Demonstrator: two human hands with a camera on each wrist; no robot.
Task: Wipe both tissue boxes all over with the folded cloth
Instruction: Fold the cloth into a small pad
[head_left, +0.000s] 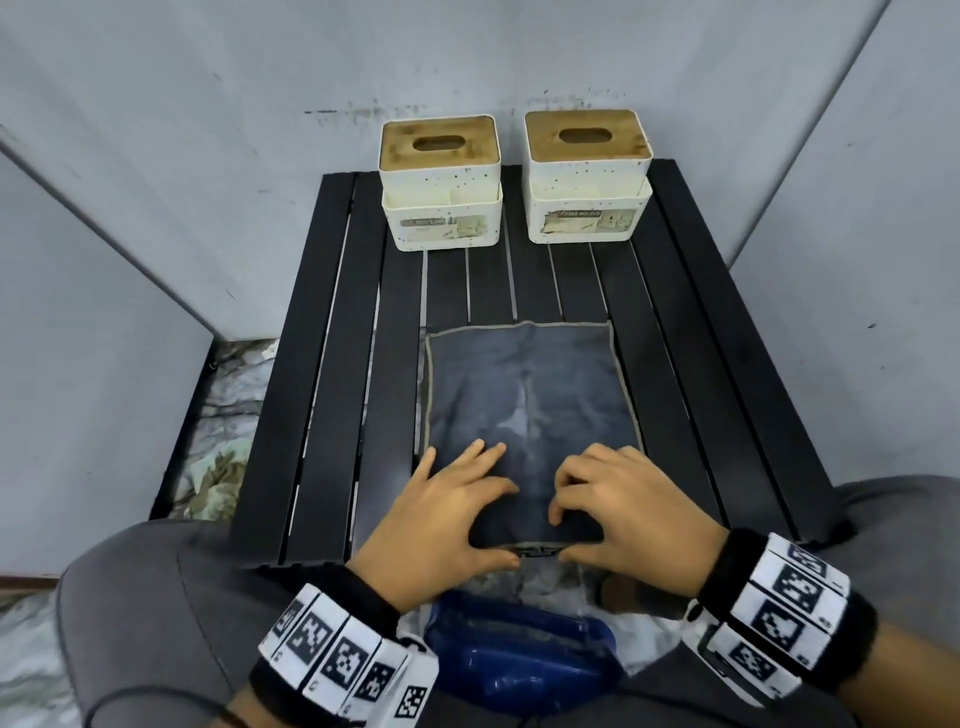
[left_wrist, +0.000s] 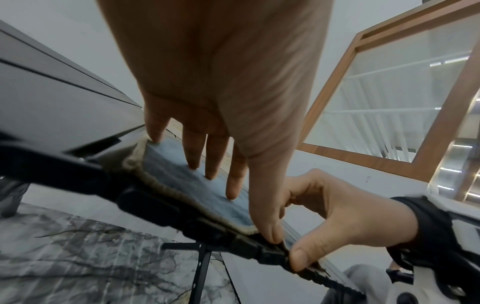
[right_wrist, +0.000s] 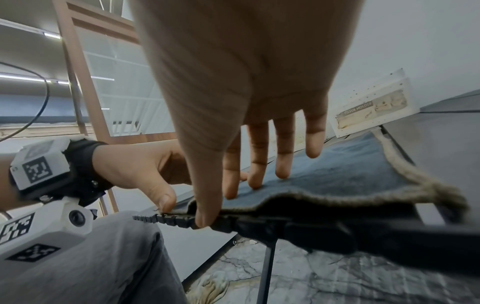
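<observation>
Two cream tissue boxes with wooden slotted lids stand side by side at the far edge of the table, the left box and the right box. A dark blue-grey cloth with a beige hem lies spread flat near me. My left hand rests on its near left part, fingers straight and thumb at the near hem. My right hand has curled fingers on top of the cloth and its thumb under the raised near hem, pinching it. Both boxes stand well beyond my hands.
The black slatted table is small, with grey panels close behind and at both sides. My knees in grey trousers flank its near edge, and a blue plastic object sits between them below the edge. Marble floor shows at the left.
</observation>
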